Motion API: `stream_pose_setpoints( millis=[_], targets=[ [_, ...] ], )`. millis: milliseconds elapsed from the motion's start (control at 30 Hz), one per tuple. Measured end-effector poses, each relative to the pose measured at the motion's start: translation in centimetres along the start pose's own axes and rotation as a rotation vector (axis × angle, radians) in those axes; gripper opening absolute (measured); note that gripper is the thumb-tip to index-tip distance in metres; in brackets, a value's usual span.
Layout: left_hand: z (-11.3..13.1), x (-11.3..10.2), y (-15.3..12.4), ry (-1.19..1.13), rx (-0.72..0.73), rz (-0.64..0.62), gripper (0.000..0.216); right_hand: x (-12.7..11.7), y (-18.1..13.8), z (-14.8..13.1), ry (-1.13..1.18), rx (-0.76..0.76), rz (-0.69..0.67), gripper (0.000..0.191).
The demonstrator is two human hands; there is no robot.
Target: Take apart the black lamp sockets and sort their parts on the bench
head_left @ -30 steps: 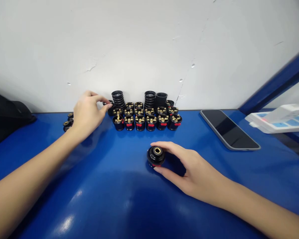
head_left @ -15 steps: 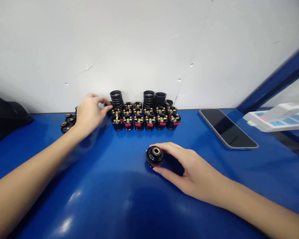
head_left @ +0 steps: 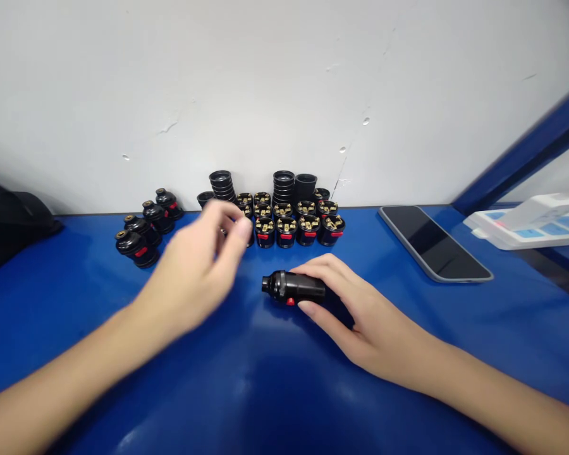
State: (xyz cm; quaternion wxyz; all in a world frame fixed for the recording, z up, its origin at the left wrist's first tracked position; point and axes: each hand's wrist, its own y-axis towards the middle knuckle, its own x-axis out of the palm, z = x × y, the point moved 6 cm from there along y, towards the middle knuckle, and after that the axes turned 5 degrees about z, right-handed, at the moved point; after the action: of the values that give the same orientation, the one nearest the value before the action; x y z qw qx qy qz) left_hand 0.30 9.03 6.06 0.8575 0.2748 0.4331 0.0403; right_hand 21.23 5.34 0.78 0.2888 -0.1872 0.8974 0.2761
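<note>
My right hand [head_left: 346, 309] grips a black lamp socket [head_left: 301, 287] between thumb and fingers, on its side just over or on the blue table. Its narrow cap end points left, and a red switch shows on its near side. My left hand [head_left: 203, 259] is blurred by motion, its fingers curved in front of the left end of the rows of sockets. Whether anything is between those fingers cannot be made out. Behind it stand several open black socket bodies [head_left: 286, 234] with brass contacts and red switches. The hand hides some of them.
Several capped sockets [head_left: 145, 230] stand in a slanting line at the left. Stacked black threaded rings [head_left: 283, 186] rise behind the rows, against the white wall [head_left: 265, 82]. A phone [head_left: 431, 243] and a white power strip [head_left: 531, 224] lie at right. Black fabric [head_left: 14, 221] is far left.
My left hand has come away from the black ring by the wall, moving right and nearer. My right hand has tipped the socket from upright onto its side, cap leftward.
</note>
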Motion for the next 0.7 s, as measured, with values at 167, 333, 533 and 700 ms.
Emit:
stream_pose_setpoints(
  millis=[167,333,533,700],
  targets=[
    [4.0,3.6,-3.8,-0.028,0.124,-0.245,0.039,-0.3,0.1,-0.2,0.027,0.014,0.001,0.015],
    [3.5,4.8,-4.2,-0.091,0.133,-0.237,0.054,0.1,-0.1,-0.6,0.078,0.027,-0.070,0.013],
    [3.4,5.2,-4.4,-0.117,0.161,-0.226,0.059,0.9,-0.6,-1.1,0.047,-0.014,-0.082,0.010],
    [3.5,4.8,-4.2,-0.081,0.171,-0.196,0.059,0.8,-0.6,-1.7,0.001,-0.086,-0.040,0.008]
  ],
)
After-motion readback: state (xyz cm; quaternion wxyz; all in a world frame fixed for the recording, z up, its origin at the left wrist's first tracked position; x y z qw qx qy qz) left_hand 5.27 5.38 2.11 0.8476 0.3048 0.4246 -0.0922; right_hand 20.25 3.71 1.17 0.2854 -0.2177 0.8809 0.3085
